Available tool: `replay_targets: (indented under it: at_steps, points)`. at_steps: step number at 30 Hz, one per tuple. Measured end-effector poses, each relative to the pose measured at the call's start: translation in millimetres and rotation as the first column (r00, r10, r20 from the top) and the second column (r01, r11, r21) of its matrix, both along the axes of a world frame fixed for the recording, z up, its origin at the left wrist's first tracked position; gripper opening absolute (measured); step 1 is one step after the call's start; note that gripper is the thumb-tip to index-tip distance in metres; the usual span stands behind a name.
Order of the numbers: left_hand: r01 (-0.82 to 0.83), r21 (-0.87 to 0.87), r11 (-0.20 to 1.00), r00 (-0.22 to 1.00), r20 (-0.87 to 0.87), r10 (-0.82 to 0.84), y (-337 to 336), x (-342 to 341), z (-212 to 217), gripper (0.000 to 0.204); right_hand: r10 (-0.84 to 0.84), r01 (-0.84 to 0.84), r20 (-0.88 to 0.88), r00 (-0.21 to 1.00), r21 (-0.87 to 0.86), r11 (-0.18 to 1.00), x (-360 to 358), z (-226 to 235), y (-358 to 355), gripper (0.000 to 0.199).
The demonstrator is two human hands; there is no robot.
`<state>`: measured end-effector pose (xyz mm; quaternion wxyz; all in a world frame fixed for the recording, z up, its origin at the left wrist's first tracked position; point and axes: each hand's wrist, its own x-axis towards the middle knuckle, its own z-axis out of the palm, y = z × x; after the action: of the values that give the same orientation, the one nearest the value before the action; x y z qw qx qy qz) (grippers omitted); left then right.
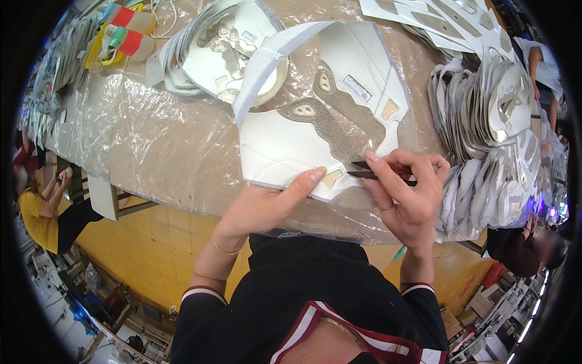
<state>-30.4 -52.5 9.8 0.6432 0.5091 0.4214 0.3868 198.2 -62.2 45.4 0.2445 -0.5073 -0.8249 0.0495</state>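
Nearest my camera, at the bottom of the frame, I see the dark top with a maroon and white trimmed collar (339,327), and both forearms rising from it toward the table. My left hand (267,203) sits at centre frame, closed on the near edge of the white shoe upper (321,121), thumb pressed flat on top of the leather beside a small tan patch. My right hand (409,191) is just right of it, fingers curled tight around small dark snips (373,171) whose tips point left and touch the upper's lower edge, close to the left thumb. The two hands are near each other but not touching.

The shoe upper lies in the middle of the frame, white with tan suede overlays and a grey lining strip curling up along its upper left side. It rests on the table (151,145), which is covered in brown paper under clear plastic sheeting.

At the upper centre left lies a pile of similar cut pieces (224,54). Along the right edge stand fanned stacks of white and grey uppers (491,121). At the upper left I see tape rolls with red and green (124,33).
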Motion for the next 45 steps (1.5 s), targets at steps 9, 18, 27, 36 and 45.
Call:
replay_targets:
  at_steps: [9, 18, 27, 36, 45]
  points:
    - [0.025, 0.001, 1.0, 0.999, -0.02, -0.025, -4.5, 7.1, -3.7, 0.025, -0.114, 0.08, -0.287, 0.951, -0.128, 0.989, -16.2, -12.1, -12.3, 0.039]
    - [-0.078, -0.024, 0.997, 0.997, -0.006, 0.078, -5.7, 5.0, -4.0, 0.027, -0.17, 0.169, -0.181, 0.969, -0.026, 0.985, -10.3, -20.0, -14.6, 0.041]
    - [-0.089, -0.024, 0.996, 0.996, 0.006, 0.09, -7.9, 6.7, -3.5, 0.026, -0.077, 0.075, -0.022, 0.997, -0.058, 0.995, -8.2, -11.3, -10.0, 0.039]
    - [-0.098, -0.055, 0.994, 0.995, 0.026, 0.1, -7.2, 3.8, -9.3, 0.026, 0.067, -0.096, -0.163, 0.984, -0.171, 0.981, 1.5, -13.1, -2.7, 0.038]
    - [-0.105, -0.044, 0.993, 0.994, 0.038, 0.107, -7.3, 5.4, -7.7, 0.025, 0.011, -0.019, -0.073, 0.997, -0.11, 0.994, 3.3, -8.5, -4.6, 0.037]
